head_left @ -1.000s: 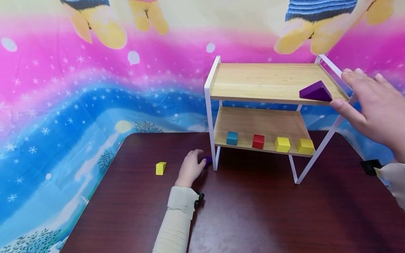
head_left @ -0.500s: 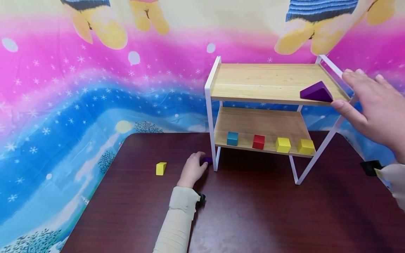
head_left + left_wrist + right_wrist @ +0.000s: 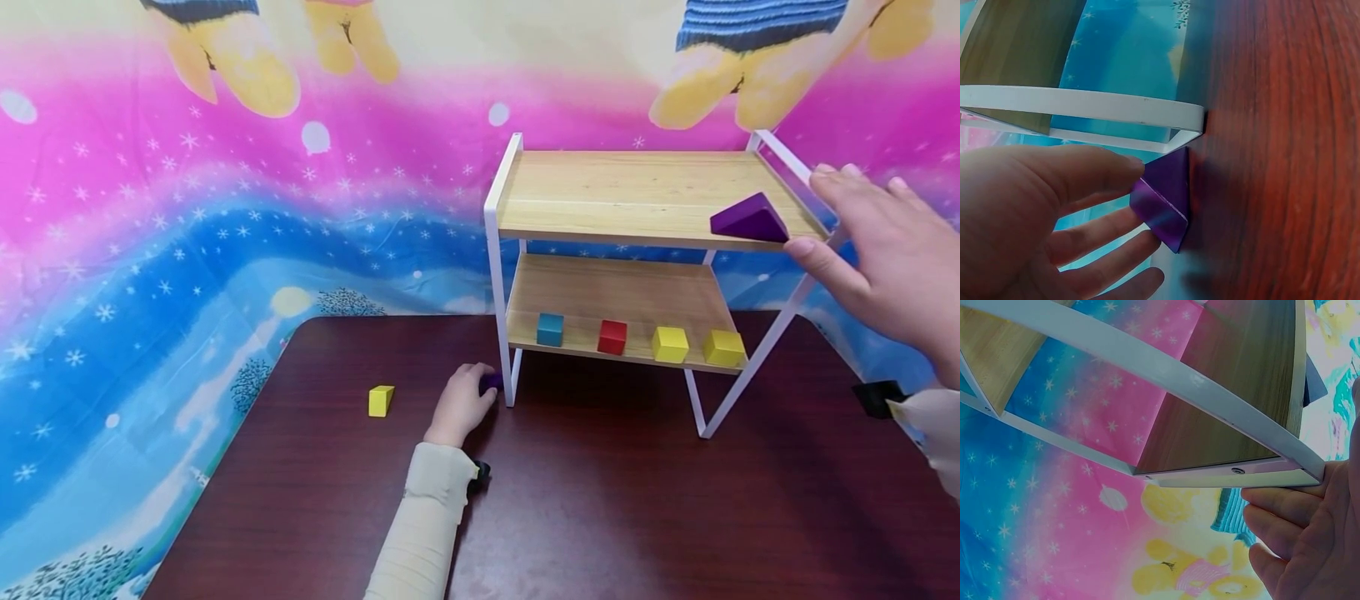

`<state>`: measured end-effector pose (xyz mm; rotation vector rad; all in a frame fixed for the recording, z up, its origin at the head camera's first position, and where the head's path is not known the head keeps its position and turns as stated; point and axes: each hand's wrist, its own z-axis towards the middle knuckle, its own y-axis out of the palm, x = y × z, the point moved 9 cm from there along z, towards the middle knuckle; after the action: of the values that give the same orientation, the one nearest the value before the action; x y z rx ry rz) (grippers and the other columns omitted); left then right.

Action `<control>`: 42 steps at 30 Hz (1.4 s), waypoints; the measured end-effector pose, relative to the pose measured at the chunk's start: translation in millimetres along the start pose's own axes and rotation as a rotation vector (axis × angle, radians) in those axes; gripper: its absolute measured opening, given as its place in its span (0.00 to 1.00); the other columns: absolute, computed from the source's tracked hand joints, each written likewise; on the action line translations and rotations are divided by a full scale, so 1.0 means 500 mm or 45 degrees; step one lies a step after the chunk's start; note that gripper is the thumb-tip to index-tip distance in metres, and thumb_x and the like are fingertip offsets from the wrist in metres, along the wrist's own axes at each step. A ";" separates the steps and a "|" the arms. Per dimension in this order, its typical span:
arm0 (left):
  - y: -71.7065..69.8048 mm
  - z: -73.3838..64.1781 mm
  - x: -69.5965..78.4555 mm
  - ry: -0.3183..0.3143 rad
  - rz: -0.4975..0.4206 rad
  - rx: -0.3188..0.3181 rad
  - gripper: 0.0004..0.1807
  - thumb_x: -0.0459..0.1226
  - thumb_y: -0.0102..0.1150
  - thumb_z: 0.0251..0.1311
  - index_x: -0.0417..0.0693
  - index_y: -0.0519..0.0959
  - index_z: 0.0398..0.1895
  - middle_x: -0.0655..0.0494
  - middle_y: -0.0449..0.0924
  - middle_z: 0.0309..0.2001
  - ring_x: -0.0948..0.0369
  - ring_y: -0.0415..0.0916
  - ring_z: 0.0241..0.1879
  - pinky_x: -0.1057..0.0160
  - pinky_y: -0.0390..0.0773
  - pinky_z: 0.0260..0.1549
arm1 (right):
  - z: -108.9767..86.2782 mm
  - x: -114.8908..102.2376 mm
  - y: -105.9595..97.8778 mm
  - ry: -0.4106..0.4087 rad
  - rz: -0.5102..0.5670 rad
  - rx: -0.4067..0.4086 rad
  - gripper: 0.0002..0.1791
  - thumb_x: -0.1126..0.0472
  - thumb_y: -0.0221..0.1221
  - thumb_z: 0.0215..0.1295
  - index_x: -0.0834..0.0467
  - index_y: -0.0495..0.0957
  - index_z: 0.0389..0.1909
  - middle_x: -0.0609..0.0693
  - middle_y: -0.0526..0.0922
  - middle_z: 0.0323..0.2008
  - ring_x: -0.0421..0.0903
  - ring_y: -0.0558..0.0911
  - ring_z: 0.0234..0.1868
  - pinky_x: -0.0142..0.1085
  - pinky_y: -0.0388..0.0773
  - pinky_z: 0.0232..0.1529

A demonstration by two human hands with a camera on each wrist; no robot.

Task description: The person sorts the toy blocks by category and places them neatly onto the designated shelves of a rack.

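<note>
In the head view my left hand point(image 3: 462, 403) is low by the shelf's left foot. Its thumb and fingertips pinch a purple triangular block point(image 3: 1169, 194), standing close to the tabletop in the left wrist view. My right hand point(image 3: 892, 258) lies with fairly straight fingers against the top right corner of the white-framed shelf point(image 3: 600, 187). Near that thumb, a second purple triangular block point(image 3: 750, 218) sits on the front right of the upper board. From the right wrist, the fingers point(image 3: 1285, 506) show right at the frame's corner.
On the lower board stand a blue cube point(image 3: 550, 330), a red cube point(image 3: 612, 337) and two yellow blocks, one a yellow cube point(image 3: 670, 344). A yellow wedge block point(image 3: 380, 401) lies left on the dark table point(image 3: 585, 500). A printed cloth point(image 3: 390, 192) hangs behind.
My left hand has shifted slightly right toward the shelf's foot, its fingers closing on the purple block there. The right hand stays where it was.
</note>
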<state>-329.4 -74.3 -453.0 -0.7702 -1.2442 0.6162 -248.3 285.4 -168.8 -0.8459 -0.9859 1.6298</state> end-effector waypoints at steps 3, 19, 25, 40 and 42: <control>0.002 -0.001 0.000 -0.007 0.004 -0.004 0.16 0.34 0.63 0.67 0.42 0.81 0.56 0.40 0.78 0.58 0.47 0.77 0.58 0.49 0.77 0.58 | -0.001 -0.001 -0.001 -0.001 0.002 0.000 0.44 0.37 0.37 0.79 0.69 0.45 0.78 0.73 0.48 0.76 0.62 0.40 0.80 0.49 0.28 0.78; 0.004 0.000 0.000 0.013 0.013 0.029 0.11 0.33 0.66 0.64 0.43 0.82 0.49 0.40 0.78 0.54 0.46 0.79 0.54 0.49 0.79 0.54 | 0.000 0.005 0.003 0.003 0.006 0.000 0.44 0.38 0.38 0.79 0.68 0.44 0.79 0.73 0.48 0.76 0.62 0.40 0.80 0.49 0.28 0.77; 0.002 -0.001 -0.003 0.027 0.031 0.051 0.10 0.32 0.68 0.62 0.43 0.82 0.46 0.42 0.79 0.50 0.48 0.80 0.50 0.51 0.80 0.52 | 0.000 0.009 0.004 0.003 0.010 0.007 0.43 0.39 0.39 0.79 0.67 0.44 0.79 0.72 0.48 0.76 0.63 0.41 0.79 0.50 0.27 0.77; -0.002 -0.001 -0.010 0.022 0.028 0.054 0.09 0.32 0.68 0.62 0.43 0.82 0.44 0.43 0.79 0.47 0.50 0.80 0.47 0.51 0.81 0.50 | 0.001 0.016 0.007 -0.012 0.020 0.013 0.43 0.40 0.40 0.79 0.66 0.44 0.79 0.72 0.48 0.76 0.62 0.41 0.80 0.50 0.27 0.77; -0.004 -0.002 -0.011 0.018 0.031 0.055 0.09 0.32 0.68 0.62 0.43 0.82 0.44 0.43 0.79 0.48 0.49 0.80 0.47 0.51 0.81 0.50 | 0.000 0.015 0.006 -0.012 0.020 0.012 0.43 0.40 0.40 0.79 0.66 0.44 0.79 0.72 0.47 0.76 0.62 0.40 0.80 0.49 0.27 0.77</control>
<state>-329.6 -79.8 -454.7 -0.7536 -1.2059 0.6545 -251.5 292.1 -171.9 -0.8420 -0.9795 1.6515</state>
